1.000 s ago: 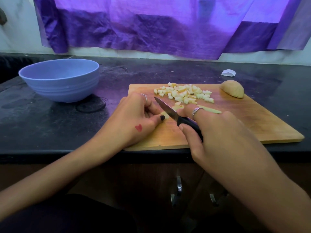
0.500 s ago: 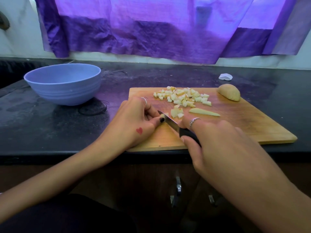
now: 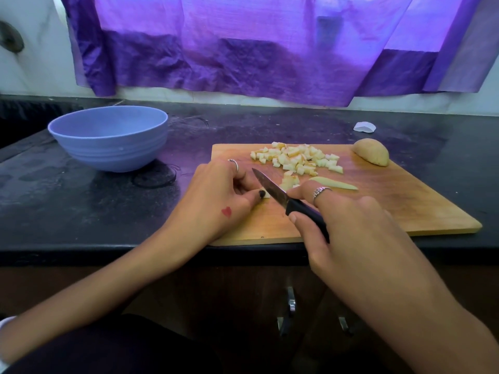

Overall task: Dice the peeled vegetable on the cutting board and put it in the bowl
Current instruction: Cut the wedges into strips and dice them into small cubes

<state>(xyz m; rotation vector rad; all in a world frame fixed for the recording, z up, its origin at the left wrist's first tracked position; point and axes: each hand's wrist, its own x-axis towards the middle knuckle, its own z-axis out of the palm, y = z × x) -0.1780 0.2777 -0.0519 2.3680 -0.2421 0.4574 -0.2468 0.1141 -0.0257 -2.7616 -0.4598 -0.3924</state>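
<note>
On the wooden cutting board (image 3: 405, 201) lies a pile of pale diced pieces (image 3: 297, 157). A peeled half vegetable (image 3: 372, 151) sits at the board's far right corner, and a thin slice (image 3: 334, 183) lies near the middle. My left hand (image 3: 218, 193) pinches a small strip piece (image 3: 266, 194) against the board with curled fingers. My right hand (image 3: 351, 228) grips the black handle of a knife (image 3: 270, 188), blade angled up-left beside the left thumb. The blue bowl (image 3: 108, 141) stands to the left on the counter.
The black counter (image 3: 81, 206) runs to a front edge just below the board. A black loop of cord or band (image 3: 154, 178) lies by the bowl. A small white scrap (image 3: 364, 127) sits behind the board. A purple curtain (image 3: 256, 49) hangs at the back.
The knife blade dropped onto the strip half a second ago and has risen again. A few freshly cut cubes now lie right of the blade. My left hand stays on the strip.
</note>
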